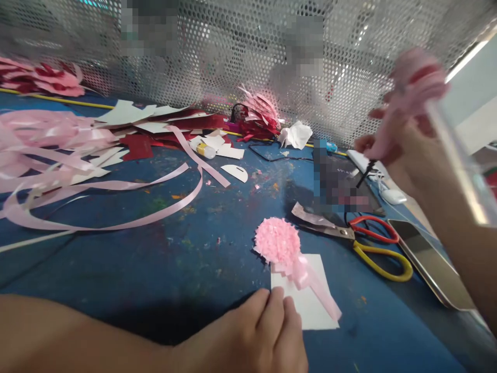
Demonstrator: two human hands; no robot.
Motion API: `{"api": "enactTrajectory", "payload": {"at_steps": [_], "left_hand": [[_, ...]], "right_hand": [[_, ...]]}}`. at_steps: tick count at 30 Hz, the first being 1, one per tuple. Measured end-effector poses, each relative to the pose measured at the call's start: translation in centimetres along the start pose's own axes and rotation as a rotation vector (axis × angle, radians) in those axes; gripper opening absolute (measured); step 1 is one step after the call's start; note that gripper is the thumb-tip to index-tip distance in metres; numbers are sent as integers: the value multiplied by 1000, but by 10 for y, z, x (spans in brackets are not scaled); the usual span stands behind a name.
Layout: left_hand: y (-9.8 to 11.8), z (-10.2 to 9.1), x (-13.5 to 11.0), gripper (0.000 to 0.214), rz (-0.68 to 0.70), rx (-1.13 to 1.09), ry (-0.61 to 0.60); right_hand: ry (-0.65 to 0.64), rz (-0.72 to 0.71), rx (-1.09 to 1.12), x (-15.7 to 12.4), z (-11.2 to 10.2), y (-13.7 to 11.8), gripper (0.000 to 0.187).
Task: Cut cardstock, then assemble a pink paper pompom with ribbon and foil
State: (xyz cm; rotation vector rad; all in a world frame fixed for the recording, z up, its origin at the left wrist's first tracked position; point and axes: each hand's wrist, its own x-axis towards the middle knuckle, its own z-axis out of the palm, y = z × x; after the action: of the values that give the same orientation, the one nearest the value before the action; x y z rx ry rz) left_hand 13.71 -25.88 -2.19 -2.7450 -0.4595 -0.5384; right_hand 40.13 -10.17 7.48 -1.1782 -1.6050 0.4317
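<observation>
My left hand (260,331) rests at the near edge of the blue table (155,248), fingers pressed together on the edge of a white card (310,305). A pink ribbon rosette (277,243) with tails lies on that card. My right hand (392,145) is raised at the right, blurred by motion, closed around a pink ribbon piece (411,83); a thin dark tip (365,173) pokes out below it.
Scissors (368,243) with red and yellow handles lie right of the rosette, beside a phone (430,264). Loose pink ribbon (77,171) covers the left. White and dark red paper scraps (155,129), a glue stick (204,150) and red rosettes (256,119) sit before a perforated metal screen (233,52).
</observation>
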Motion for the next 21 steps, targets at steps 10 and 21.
{"api": "enactTrajectory", "payload": {"at_steps": [10,21], "left_hand": [[-75,16,25,25,-111,-218,28],[-117,7,21,25,-377,-146,-20]], "right_hand": [[-45,472,513,-21,-17,-3,43],[-55,368,684,-41,-16,-7,28]]}}
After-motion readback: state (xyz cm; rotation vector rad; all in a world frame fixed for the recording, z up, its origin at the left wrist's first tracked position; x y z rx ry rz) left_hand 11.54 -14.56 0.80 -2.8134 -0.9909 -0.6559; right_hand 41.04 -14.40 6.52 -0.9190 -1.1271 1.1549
